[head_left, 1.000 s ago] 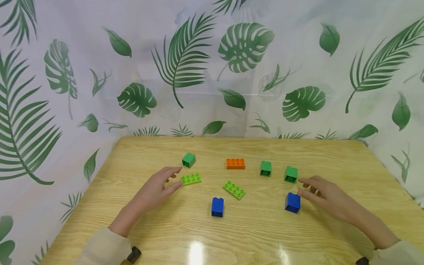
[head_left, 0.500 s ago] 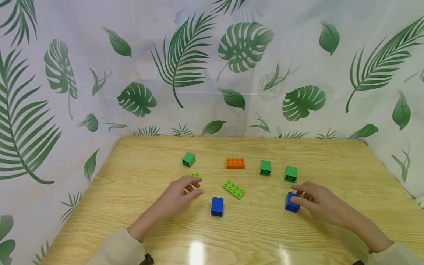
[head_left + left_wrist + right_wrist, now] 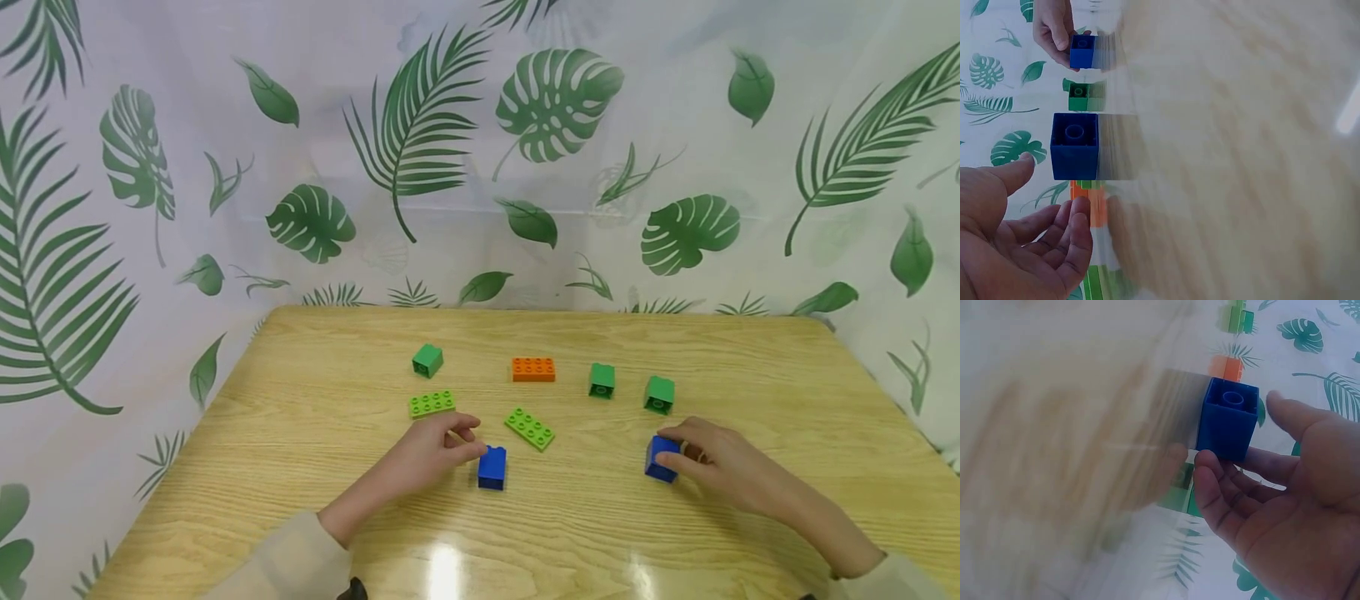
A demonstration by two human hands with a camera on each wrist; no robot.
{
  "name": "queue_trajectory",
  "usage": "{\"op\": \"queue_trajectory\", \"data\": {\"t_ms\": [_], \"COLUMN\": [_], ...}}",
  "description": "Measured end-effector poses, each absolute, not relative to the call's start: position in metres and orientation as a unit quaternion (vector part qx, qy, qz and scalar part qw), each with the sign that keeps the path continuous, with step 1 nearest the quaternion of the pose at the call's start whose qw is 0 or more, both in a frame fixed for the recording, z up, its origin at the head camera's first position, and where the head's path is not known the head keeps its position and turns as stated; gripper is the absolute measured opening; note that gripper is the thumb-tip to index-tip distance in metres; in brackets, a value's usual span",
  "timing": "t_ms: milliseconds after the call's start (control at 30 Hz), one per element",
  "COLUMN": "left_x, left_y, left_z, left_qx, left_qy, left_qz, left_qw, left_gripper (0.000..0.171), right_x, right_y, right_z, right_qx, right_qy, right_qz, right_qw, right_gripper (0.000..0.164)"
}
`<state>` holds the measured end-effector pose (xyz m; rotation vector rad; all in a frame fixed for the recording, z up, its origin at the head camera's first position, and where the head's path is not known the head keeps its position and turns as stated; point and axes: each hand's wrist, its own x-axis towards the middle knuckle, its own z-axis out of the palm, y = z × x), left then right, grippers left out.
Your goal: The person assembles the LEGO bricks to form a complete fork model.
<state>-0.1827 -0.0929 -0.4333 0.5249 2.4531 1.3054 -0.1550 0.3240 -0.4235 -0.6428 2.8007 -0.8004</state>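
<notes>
My left hand [image 3: 433, 450] hovers at the left of a blue toy brick [image 3: 492, 468], thumb and fingers apart. In the left wrist view this brick [image 3: 1075, 147] stands free beyond my left fingertips [image 3: 1079, 220]. Around a second blue brick [image 3: 660, 460] at the right lies my right hand [image 3: 716, 462]. The right wrist view shows its fingertips [image 3: 1207, 460] at one side of that brick [image 3: 1229, 422], seemingly touching, while the thumb [image 3: 1282, 406] stands a little off the other side. Both bricks lie on their sides, hollow undersides toward me.
Two light green flat bricks, one left [image 3: 432, 404] and one central [image 3: 529, 428], lie on the wooden table [image 3: 337, 350]. An orange brick [image 3: 533, 370] lies behind. Green bricks stand at the left [image 3: 427, 360] and right [image 3: 602, 380], another [image 3: 659, 395] behind my right hand.
My left hand has moved right and toward me, from the left light green brick to the blue brick. My right hand has come left and nearer, around the other blue brick. The bricks have stayed put.
</notes>
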Motion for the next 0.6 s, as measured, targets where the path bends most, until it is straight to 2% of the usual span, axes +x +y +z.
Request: {"op": "queue_trajectory", "data": {"t_ms": [300, 600], "left_x": [-0.1823, -0.1817], "left_y": [-0.0846, -0.0845], "left_z": [-0.4334, -0.4322], "left_qx": [0.211, 0.224], "left_qy": [0.865, 0.876], "left_qz": [0.419, 0.383], "left_qw": [0.179, 0.189], "left_gripper": [0.054, 0.04], "right_x": [-0.1577, -0.1588], "right_y": [0.3245, 0.3243], "right_z": [-0.424, -0.4245], "right_qx": [-0.206, -0.177], "right_qy": [0.933, 0.919], "right_qz": [-0.28, -0.333], "right_qw": [0.093, 0.116], "right_gripper": [0.044, 0.042]}}
